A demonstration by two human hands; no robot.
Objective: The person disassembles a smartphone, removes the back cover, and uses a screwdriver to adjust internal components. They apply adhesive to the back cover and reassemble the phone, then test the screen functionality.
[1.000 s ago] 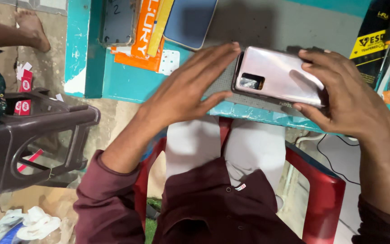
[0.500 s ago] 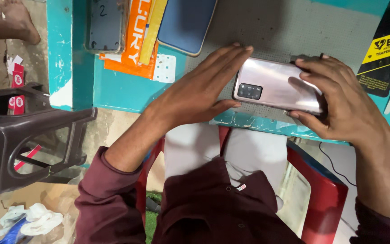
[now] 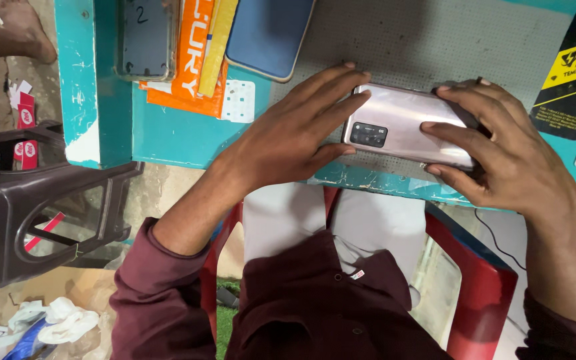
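Phone (image 3: 405, 127) first: a slim smartphone with a glossy pinkish-silver back, lying back-up on the grey dotted mat (image 3: 435, 47) near the front edge of the teal worktop (image 3: 168, 137). A dark rectangular camera block with several lenses is set in the corner nearest the left hand, and soft light streaks are reflected across the shiny back. No cracks or marks can be made out.

It's bracketed from both ends. The left hand (image 3: 295, 133) is laid flat with fingers stretched out and only slightly spread, the tips pressed against the camera end, thumb tucked along the lower edge. The right hand (image 3: 501, 157) is wrapped over the other end, fingers curled down across the back and the far edge, so the phone is gripped rather than just touched.

Further out on the worktop, a dark blue phone case (image 3: 271, 33) is parked just beyond the mat, beside orange packaging (image 3: 188, 57) and a clear case (image 3: 145, 40). A black-and-yellow screen-protector packet (image 3: 571, 73) sits off to the right. Below the worktop edge, a red plastic chair (image 3: 478, 280) and maroon sleeves are seen, with a dark brown plastic stool (image 3: 41, 207) on the left.
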